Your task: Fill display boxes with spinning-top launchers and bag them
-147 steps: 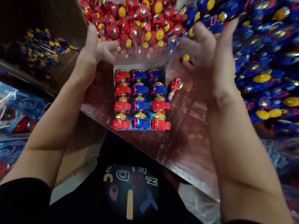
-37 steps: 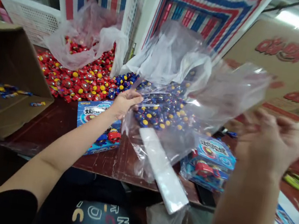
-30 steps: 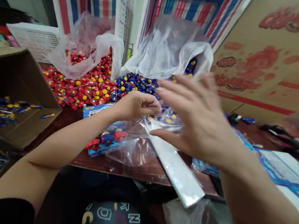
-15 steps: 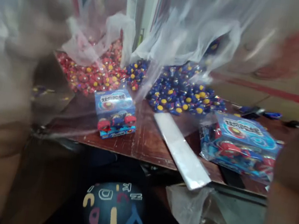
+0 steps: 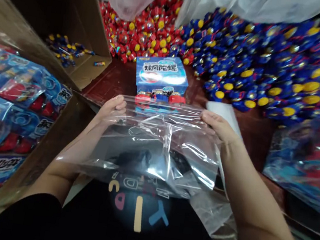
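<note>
A clear plastic bag (image 5: 150, 146) is stretched between my two hands, low in front of my chest. My left hand (image 5: 113, 107) pinches its upper left corner, and my right hand (image 5: 218, 125) grips the upper right corner. Just beyond the bag's top edge stands a blue box (image 5: 163, 73) of red and blue toys on the dark red table (image 5: 115, 78). The bag partly covers the front of that box. A flat white stack of film (image 5: 226, 115) lies close behind my right hand.
Piles of red toys (image 5: 148, 35) and blue toys (image 5: 240, 56) cover the table's back. A cardboard carton (image 5: 95, 69) holding small batteries (image 5: 68, 49) is at the left, above wrapped toy boxes (image 5: 5, 118). Another wrapped toy box (image 5: 309, 161) sits blurred at the right.
Both hands came down from the raised sides of the view to the middle, and the clear bag is now drawn taut between them. The view has tilted downward.
</note>
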